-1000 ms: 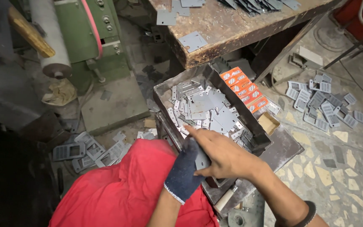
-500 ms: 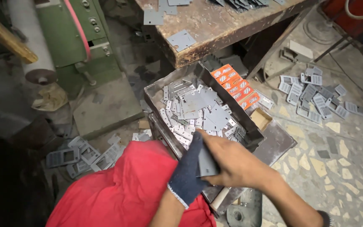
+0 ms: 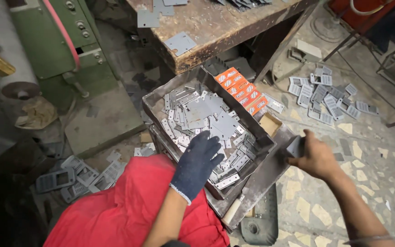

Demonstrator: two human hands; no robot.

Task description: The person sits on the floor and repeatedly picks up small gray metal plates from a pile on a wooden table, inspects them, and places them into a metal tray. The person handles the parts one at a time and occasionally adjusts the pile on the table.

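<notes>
My left hand (image 3: 199,159), in a dark blue glove, lies with fingers spread over the grey metal plates (image 3: 206,116) piled in a dark metal tray (image 3: 154,103); I cannot see anything gripped under the palm. My bare right hand (image 3: 314,158) is out to the right of the tray, holding a small grey metal plate (image 3: 295,146) above the floor. Several small orange boxes (image 3: 242,89) sit along the tray's far right side.
A worn wooden workbench (image 3: 216,25) with loose plates stands behind the tray. A green machine (image 3: 60,41) is at the left. More punched metal plates (image 3: 328,93) lie on the stone floor at right and others (image 3: 76,176) at left. Red cloth (image 3: 124,210) covers my lap.
My hands were together over the tray's near edge; now the right hand has swung out right with a plate, and the gloved left hand has moved onto the pile.
</notes>
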